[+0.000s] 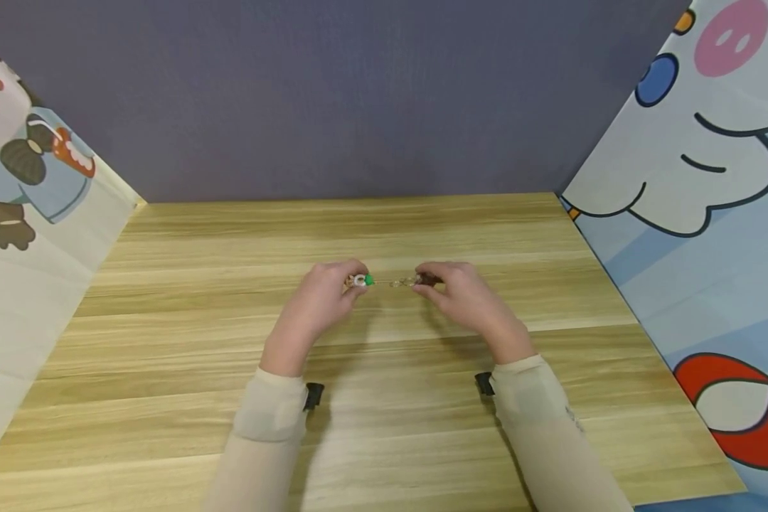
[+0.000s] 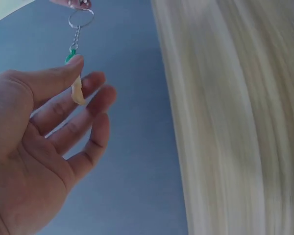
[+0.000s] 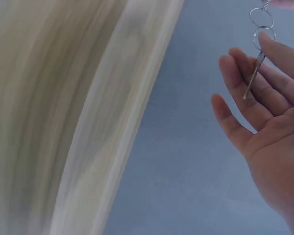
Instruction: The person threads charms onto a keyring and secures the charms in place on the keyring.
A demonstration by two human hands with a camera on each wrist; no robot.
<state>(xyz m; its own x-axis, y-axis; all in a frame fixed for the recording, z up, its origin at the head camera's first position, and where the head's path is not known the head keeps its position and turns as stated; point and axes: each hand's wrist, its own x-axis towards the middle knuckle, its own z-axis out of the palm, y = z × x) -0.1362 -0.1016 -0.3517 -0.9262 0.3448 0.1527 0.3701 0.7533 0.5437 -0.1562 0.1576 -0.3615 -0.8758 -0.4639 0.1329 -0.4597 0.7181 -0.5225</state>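
Above the tabletop my left hand (image 1: pixel 321 293) pinches a keychain charm (image 2: pixel 77 91) with a green top and a pale cream body, between thumb and fingers. A short chain (image 2: pixel 76 36) runs from the charm to a split ring (image 2: pixel 81 26). Facing it, my right hand (image 1: pixel 462 290) pinches a slender metal piece (image 3: pixel 254 77) near its ring end; its exact kind is unclear. Its ring (image 3: pixel 254 39) lies against the other ring in the right wrist view; whether they are linked cannot be told. The chain and rings stretch in a line between both hands.
A wood-grain tabletop (image 1: pixel 384 427) lies under the hands. Behind it stands a dark grey-blue panel (image 1: pixel 358 99). Cartoon-printed panels flank it on the left (image 1: pixel 45 284) and right (image 1: pixel 653 284).
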